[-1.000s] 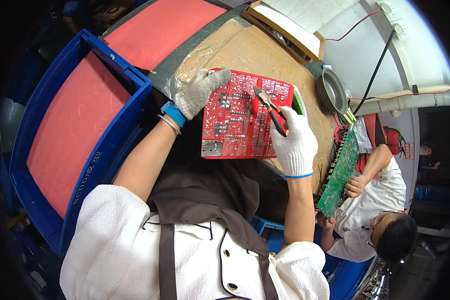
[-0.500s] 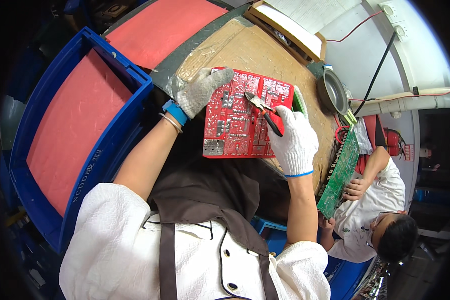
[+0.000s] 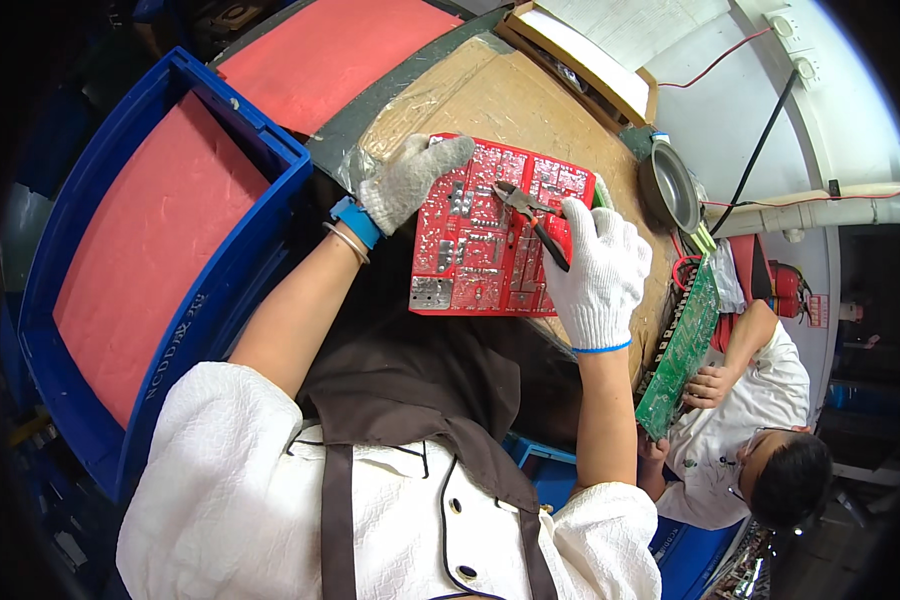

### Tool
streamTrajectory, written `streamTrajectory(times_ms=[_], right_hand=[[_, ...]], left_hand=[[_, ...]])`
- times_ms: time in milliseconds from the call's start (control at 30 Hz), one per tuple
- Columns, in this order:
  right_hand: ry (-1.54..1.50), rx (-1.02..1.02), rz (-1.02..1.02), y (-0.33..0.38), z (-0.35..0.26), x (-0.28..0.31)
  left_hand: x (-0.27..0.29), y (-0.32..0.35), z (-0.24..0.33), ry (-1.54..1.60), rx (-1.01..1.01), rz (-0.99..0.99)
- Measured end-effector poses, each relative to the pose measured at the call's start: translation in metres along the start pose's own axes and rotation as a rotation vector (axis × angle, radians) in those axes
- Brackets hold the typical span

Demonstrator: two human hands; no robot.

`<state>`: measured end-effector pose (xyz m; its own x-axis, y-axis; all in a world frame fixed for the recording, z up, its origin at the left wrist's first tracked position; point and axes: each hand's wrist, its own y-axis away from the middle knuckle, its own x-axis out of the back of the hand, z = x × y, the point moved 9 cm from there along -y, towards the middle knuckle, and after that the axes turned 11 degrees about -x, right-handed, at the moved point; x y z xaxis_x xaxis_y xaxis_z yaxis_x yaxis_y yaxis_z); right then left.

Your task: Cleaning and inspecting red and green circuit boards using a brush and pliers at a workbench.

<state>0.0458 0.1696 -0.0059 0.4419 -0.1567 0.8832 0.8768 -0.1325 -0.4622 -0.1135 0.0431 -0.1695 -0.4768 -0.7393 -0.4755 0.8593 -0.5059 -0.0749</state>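
A red circuit board (image 3: 475, 262) with silvery solder joints is tilted toward me over the table's near edge. My left hand (image 3: 408, 186), in a grey knit glove, grips its upper left corner, thumb across the face. In a white glove, my right hand (image 3: 598, 272) closes round a pair of cutting pliers (image 3: 540, 235) with black and orange handles. The pliers' jaws lie over the upper middle of the board; whether they touch a component lead cannot be made out. Part of the handles is hidden by my fingers.
A brown cardboard sheet (image 3: 530, 105) covers the table. To the left stands a blue crate (image 3: 160, 395) lined with red sheet. A grey metal bowl (image 3: 670, 188) and a cardboard box (image 3: 580, 60) are at the far right. A co-worker (image 3: 740, 400) holds a green circuit board (image 3: 682, 350).
My right hand has shifted slightly right, and its fingers have loosened a little on the pliers, whose jaws look a bit wider apart. My left hand and the board barely differ.
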Motion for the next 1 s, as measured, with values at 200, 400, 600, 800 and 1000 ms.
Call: streamTrajectory(times_ms=[200,400,600,800,1000], right_hand=[[0.038,0.034,-0.010,-0.002,0.003,-0.001],[0.022,0.041,0.002,-0.003,0.004,-0.003],[-0.139,-0.196,-0.272,-0.003,0.026,-0.033],[-0.075,-0.068,-0.071,0.000,0.024,-0.014],[-0.007,0.051,0.032,-0.001,0.004,-0.004]], left_hand=[[-0.002,0.001,0.003,-0.015,-0.038,0.013],[-0.003,-0.002,-0.003,0.049,0.009,-0.028],[0.000,-0.005,-0.003,0.090,-0.038,-0.022],[0.002,-0.003,-0.010,0.080,0.005,0.015],[0.004,-0.004,-0.011,0.108,-0.008,0.001]])
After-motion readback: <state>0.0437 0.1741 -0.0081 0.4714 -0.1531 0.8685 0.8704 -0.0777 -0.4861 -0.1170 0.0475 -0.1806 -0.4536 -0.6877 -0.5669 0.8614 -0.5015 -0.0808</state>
